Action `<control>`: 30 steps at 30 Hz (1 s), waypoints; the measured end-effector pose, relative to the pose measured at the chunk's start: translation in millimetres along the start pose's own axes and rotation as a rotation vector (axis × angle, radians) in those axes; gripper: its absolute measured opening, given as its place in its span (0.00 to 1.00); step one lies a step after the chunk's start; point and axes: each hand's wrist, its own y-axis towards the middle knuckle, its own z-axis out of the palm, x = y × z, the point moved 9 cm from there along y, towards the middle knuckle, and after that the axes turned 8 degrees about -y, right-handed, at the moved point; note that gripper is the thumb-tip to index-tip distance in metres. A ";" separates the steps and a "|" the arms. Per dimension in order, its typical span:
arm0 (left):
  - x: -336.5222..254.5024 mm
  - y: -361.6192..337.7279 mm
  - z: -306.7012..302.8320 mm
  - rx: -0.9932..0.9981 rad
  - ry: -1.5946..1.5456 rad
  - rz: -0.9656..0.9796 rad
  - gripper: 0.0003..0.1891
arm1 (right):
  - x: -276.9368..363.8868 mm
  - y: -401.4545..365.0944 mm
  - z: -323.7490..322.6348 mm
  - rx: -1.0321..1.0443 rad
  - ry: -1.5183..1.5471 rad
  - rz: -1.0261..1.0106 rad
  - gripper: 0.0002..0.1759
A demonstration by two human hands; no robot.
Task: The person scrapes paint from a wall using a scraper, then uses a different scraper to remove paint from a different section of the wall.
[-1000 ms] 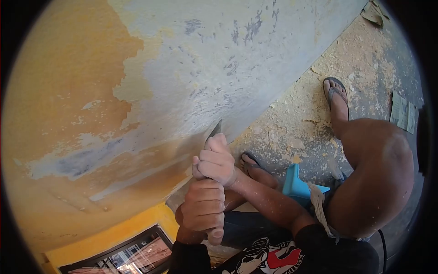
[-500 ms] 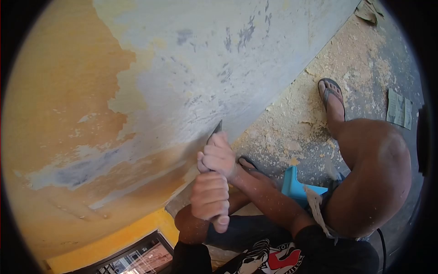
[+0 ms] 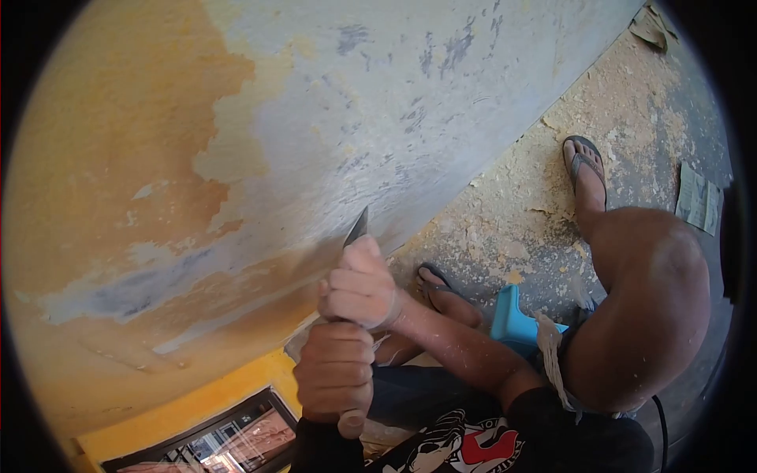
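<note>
My right hand [image 3: 359,284] is closed in a fist around a scraper, close behind its blade. The dark metal blade [image 3: 357,227] sticks out above that hand, its pointed tip against or right by the pale, stripped part of the wall [image 3: 315,158]. Directly below, my left hand [image 3: 335,370] is wrapped around the same tool, the two fists stacked in line. Most of the scraper's handle is hidden by the fingers. Patches of orange-yellow paint [image 3: 150,102] with ragged edges cover the wall to the left.
Paint flakes [image 3: 505,213] litter the floor along the wall's foot. My sandalled feet [image 3: 587,177] stand there, with a blue plastic object [image 3: 512,319] between my legs. Folded paper [image 3: 697,199] lies at the right, and a dark-framed opening [image 3: 213,437] sits at the lower left.
Both hands and the scraper have moved down and to the left along the wall. The view has shifted slightly, so wall and floor appear further right.
</note>
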 end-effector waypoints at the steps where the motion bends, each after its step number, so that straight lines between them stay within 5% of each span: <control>1: -1.4 -0.9 5.2 -0.046 0.078 0.021 0.31 | 0.9 0.0 0.3 0.039 -0.031 -0.029 0.18; 4: -5.8 -1.5 -5.0 -0.194 0.189 0.035 0.32 | 1.2 -2.6 12.1 0.161 -0.035 0.003 0.07; 9: -35.6 7.3 1.1 0.024 -0.001 0.118 0.22 | 7.1 -3.0 15.5 0.087 -0.094 -0.032 0.08; 11: 25.0 -9.4 -36.0 -0.491 0.410 -0.487 0.21 | -4.1 -17.0 20.8 0.097 -0.148 -0.058 0.09; 14: -1.0 -27.1 -19.5 -0.213 0.537 -0.185 0.20 | -15.0 -13.0 11.3 0.087 -0.234 -0.023 0.09; 16: -17.5 -70.0 -31.8 -0.258 0.236 -0.194 0.17 | 22.5 5.6 5.2 0.086 -0.060 -0.042 0.10; 18: -3.9 -21.9 -30.6 -0.459 0.589 -0.321 0.23 | 10.8 -9.5 15.9 0.081 -0.126 -0.097 0.12; 19: 10.8 -7.6 -31.1 -0.401 0.276 -0.034 0.25 | -1.9 -15.1 18.3 0.096 -0.123 -0.021 0.12; 23: -18.2 -12.8 -4.0 -0.036 0.059 -0.010 0.22 | 16.8 5.5 2.2 0.063 -0.116 -0.036 0.11; 27: 24.5 -12.0 -28.0 -0.236 0.090 0.005 0.22 | -36.6 -22.1 9.1 0.116 -0.160 0.130 0.13; 29: 7.1 -11.0 5.2 0.164 0.059 0.064 0.21 | -16.2 -4.5 -1.9 0.089 -0.161 0.043 0.13; 30: 8.5 -7.7 8.0 0.157 0.058 0.052 0.21 | -2.8 -2.3 -3.8 0.072 -0.136 -0.020 0.13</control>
